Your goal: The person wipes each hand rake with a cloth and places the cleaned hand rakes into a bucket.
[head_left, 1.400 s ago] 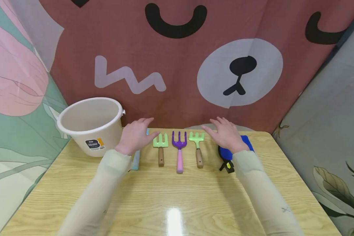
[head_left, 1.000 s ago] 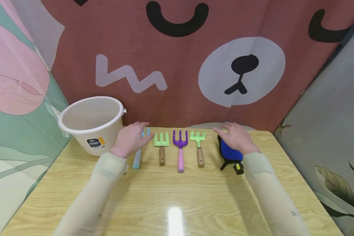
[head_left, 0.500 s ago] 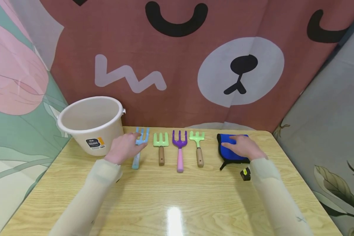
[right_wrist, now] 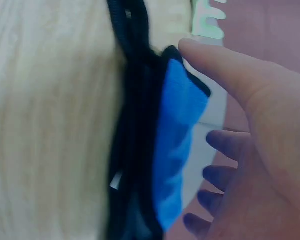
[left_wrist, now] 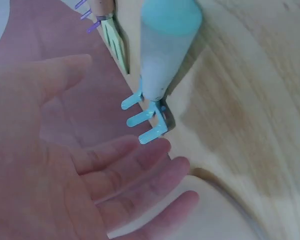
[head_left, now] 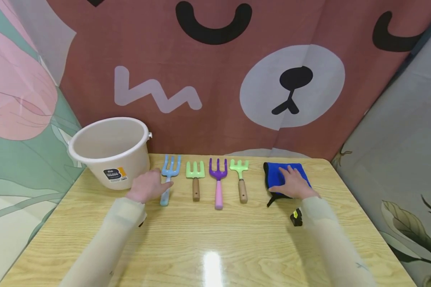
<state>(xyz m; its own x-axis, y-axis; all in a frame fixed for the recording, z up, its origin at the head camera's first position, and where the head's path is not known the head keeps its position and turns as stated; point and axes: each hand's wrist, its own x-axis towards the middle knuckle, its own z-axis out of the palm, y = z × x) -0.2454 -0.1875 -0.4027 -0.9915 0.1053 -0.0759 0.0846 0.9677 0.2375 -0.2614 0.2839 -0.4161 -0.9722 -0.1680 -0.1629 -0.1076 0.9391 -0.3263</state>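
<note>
My left hand [head_left: 147, 186] hovers over the left side of a light blue hand fork [head_left: 170, 171], its fingers spread around nothing. In the left wrist view, the fork's pale handle [left_wrist: 165, 50] lies beyond the thumb and fingers, apart from them. My right hand [head_left: 295, 184] is over a flat blue fabric piece with black edging [head_left: 273, 175]. From the right wrist view, the thumb is close to the blue fabric's [right_wrist: 175, 135] upper corner; whether it touches is unclear. The other right fingers are loosely bent, with nothing between them.
Between the hands lie a green hand fork [head_left: 195, 173], a purple hand fork with a pink handle [head_left: 218, 191] and a green rake [head_left: 242, 187] with a wooden handle. A white bucket [head_left: 129, 167] stands at the back left. A printed curtain [head_left: 215, 119] hangs behind the wooden table [head_left: 186, 247].
Both hands have come lower and nearer to me while moving apart, the left beside the blue fork, the right over the blue fabric. The tools and bucket have stayed in place.
</note>
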